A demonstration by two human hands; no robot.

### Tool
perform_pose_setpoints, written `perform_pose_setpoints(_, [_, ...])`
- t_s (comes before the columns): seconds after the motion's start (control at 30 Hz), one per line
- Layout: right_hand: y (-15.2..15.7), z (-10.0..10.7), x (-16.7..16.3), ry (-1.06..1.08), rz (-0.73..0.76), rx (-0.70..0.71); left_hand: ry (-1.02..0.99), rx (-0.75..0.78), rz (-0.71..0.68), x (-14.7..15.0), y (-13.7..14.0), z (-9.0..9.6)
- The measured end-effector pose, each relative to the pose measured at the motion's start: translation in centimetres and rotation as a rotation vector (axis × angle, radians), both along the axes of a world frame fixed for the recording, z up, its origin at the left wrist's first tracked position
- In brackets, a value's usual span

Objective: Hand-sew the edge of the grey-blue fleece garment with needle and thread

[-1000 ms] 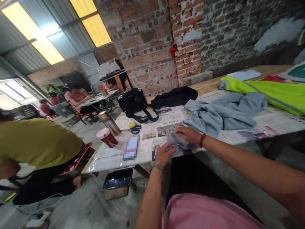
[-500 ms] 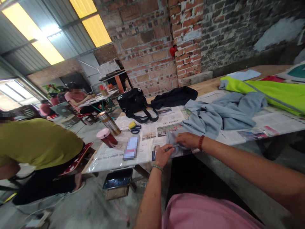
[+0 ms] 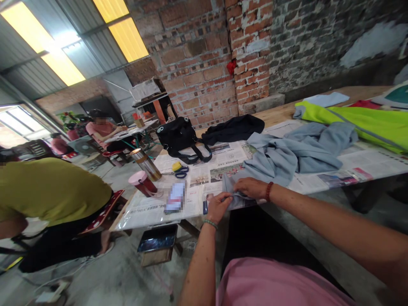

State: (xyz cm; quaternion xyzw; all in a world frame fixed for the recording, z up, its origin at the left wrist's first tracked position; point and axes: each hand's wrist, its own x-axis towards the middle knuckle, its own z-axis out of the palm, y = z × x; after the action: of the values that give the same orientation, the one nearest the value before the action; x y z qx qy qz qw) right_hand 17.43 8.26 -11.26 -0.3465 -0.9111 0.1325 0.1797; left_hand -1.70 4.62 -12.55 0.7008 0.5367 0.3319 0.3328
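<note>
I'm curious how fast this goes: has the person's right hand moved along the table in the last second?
Yes. The right hand slid slightly nearer the table edge, toward the left hand, on the grey cloth.

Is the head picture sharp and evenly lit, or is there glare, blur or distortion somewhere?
Head view: the roof panels glare yellow-white; the table and brick wall lean and bend toward the edges; the hands on the grey cloth are fairly sharp; the floor corner at lower left is smeared.

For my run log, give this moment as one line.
left hand: pinching grey cloth edge | right hand: pressing cloth | table: newspaper-covered
</note>
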Motion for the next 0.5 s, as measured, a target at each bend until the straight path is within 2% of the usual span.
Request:
perform_pose_setpoints(0.3, [-0.5,-0.1,-0.7,0.114,0.065,-0.043,0.004,0.020,-0.005,0.0,0.0,-0.1])
perform_pose_setpoints(0.5, [-1.2,-0.4,-1.5,0.152,-0.065,-0.148,0.045,0.031,-0.012,0.0,0.1,0.0])
